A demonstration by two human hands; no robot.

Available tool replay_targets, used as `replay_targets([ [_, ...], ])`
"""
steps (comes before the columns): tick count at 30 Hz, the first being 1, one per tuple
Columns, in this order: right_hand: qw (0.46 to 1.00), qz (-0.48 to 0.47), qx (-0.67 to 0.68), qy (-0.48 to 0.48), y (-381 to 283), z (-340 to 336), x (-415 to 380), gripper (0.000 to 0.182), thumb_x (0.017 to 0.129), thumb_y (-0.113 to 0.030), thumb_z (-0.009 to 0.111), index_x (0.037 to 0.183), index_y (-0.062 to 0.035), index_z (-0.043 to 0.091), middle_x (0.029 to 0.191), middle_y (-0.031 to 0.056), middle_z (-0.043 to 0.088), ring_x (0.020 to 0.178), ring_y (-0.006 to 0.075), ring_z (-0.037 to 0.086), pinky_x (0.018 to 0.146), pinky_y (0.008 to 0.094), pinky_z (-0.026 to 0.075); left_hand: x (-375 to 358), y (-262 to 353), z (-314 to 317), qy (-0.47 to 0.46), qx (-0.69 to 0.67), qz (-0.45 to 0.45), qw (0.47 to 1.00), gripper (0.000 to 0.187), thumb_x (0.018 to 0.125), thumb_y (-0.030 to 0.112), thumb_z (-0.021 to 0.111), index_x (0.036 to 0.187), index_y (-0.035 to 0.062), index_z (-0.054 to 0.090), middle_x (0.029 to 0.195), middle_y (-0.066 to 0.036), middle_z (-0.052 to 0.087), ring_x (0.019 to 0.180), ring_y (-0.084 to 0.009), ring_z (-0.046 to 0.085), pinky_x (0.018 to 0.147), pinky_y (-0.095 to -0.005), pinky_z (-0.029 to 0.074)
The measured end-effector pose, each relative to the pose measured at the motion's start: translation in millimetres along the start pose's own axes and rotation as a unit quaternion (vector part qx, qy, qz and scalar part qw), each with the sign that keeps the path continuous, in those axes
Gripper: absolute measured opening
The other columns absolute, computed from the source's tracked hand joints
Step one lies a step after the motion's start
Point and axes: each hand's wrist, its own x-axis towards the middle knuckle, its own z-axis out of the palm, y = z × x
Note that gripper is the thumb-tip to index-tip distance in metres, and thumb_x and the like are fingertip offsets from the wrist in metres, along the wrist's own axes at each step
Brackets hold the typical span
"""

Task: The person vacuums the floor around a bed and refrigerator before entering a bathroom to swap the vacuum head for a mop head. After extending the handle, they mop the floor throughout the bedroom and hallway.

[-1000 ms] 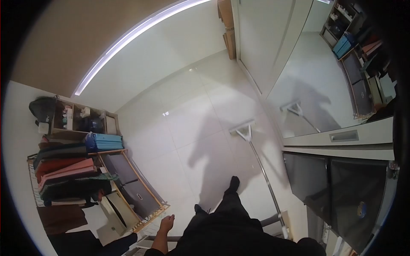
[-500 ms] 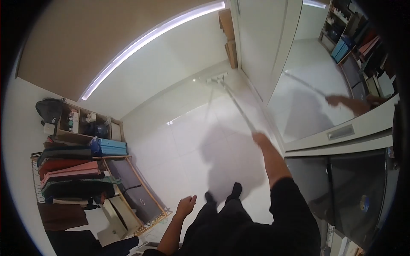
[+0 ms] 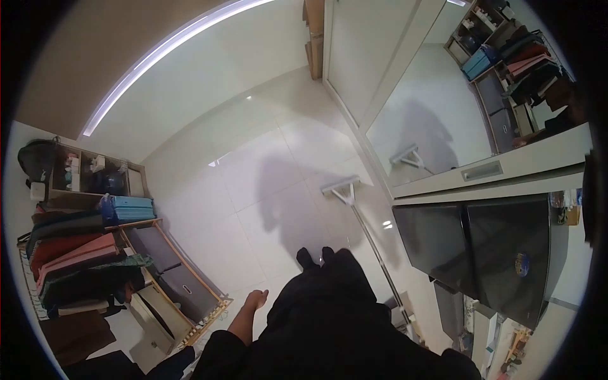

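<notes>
One mop on the floor, one left hand hanging free

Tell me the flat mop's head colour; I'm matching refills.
White, on the long-handled flat mop; the head view shows it best.

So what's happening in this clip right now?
A person in dark clothes stands on a white tiled floor with a flat mop, its head resting flat on the tiles ahead of their feet and its handle running back toward their right side. The right hand is hidden behind the body. The left hand hangs open and empty near a wooden rack of folded clothes and grey bins. A mirrored wardrobe door reflects the mop.
</notes>
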Motion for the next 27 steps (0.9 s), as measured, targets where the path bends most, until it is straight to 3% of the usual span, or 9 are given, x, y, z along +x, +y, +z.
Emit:
replay_targets([
  [5,0.999,0.019,-0.028,0.031,3,-21,-4,0.062,0.085,-0.055,0.055,0.12,-0.0037,0.052,0.108,0.0242,0.063,0.103,0.0444,0.06,0.086,0.0543,0.048,-19,48,-32,0.034,-0.021,0.053,0.998,0.061,0.092,0.05,0.042,0.095,-0.0064,0.067,0.105,-0.029,0.063,0.104,-0.0419,0.059,0.092,-0.0472,0.045],
  [7,0.958,-0.227,-0.157,0.071,12,16,116,0.059,0.095,-0.051,0.04,0.115,0.0034,0.054,0.094,0.024,0.066,0.089,0.042,0.065,0.082,0.0506,0.051,-32,86,-49,0.065,-0.066,0.07,0.993,0.062,0.091,0.051,0.043,0.091,-0.0059,0.067,0.1,-0.029,0.064,0.1,-0.0422,0.06,0.088,-0.047,0.046],
  [10,0.945,-0.282,-0.157,0.049,-170,-65,199,0.051,0.099,-0.043,0.034,0.095,-0.003,0.066,0.095,0.0225,0.067,0.095,0.0402,0.064,0.084,0.0517,0.05,-23,109,-37,0.116,-0.129,0.095,0.98,0.058,0.09,0.05,0.049,0.085,-0.0055,0.065,0.088,-0.027,0.065,0.086,-0.0406,0.062,0.078,-0.0467,0.047],
  [14,0.934,-0.337,0.117,-0.007,-418,-244,204,0.061,0.096,-0.052,0.038,0.076,0.0003,0.064,0.059,0.0156,0.058,0.059,0.0296,0.063,0.058,0.046,0.049,-29,141,3,0.152,-0.195,0.057,0.967,0.055,0.088,0.05,0.055,0.082,-0.0048,0.064,0.079,-0.025,0.064,0.076,-0.0378,0.061,0.07,-0.0453,0.047],
  [18,0.909,-0.389,0.147,0.012,-587,-372,243,0.048,0.098,-0.047,0.038,0.088,-0.0029,0.054,0.062,0.0116,0.053,0.052,0.0216,0.052,0.046,0.0392,0.044,-79,182,39,0.124,-0.134,0.058,0.981,0.054,0.088,0.051,0.057,0.085,-0.0025,0.065,0.085,-0.022,0.066,0.082,-0.0374,0.063,0.074,-0.0441,0.049],
  [21,0.931,-0.309,0.169,-0.094,-559,-383,221,0.044,0.098,-0.044,0.039,0.096,-0.002,0.054,0.066,0.0117,0.053,0.05,0.0196,0.049,0.043,0.0375,0.041,-96,189,70,0.079,-0.137,0.045,0.986,0.055,0.087,0.052,0.056,0.09,-0.0023,0.067,0.089,-0.023,0.067,0.088,-0.0383,0.065,0.078,-0.0442,0.05],
  [23,0.907,-0.413,0.06,0.05,-525,-355,281,0.046,0.098,-0.045,0.04,0.101,-0.0008,0.054,0.07,0.0116,0.054,0.051,0.0194,0.048,0.043,0.0384,0.041,-94,187,90,0.044,-0.099,0.012,0.994,0.056,0.087,0.052,0.056,0.091,-0.0025,0.068,0.092,-0.023,0.068,0.092,-0.038,0.064,0.082,-0.044,0.05],
  [25,0.907,-0.368,0.01,0.203,-440,-300,307,0.04,0.099,-0.03,0.035,0.111,-0.0016,0.06,0.11,0.0287,0.061,0.098,0.0435,0.062,0.084,0.0496,0.052,-86,186,100,0.023,-0.072,0.012,0.997,0.057,0.086,0.052,0.055,0.092,-0.0027,0.069,0.096,-0.023,0.068,0.097,-0.0374,0.064,0.086,-0.0435,0.049],
  [27,0.947,-0.31,0.062,0.051,-332,-261,321,0.055,0.096,-0.046,0.041,0.12,0.0016,0.055,0.111,0.0317,0.06,0.103,0.0455,0.06,0.089,0.0524,0.047,-74,186,107,0.017,-0.039,0.021,0.999,0.057,0.086,0.052,0.054,0.094,-0.0026,0.069,0.099,-0.023,0.068,0.099,-0.0373,0.063,0.088,-0.0436,0.049],
])
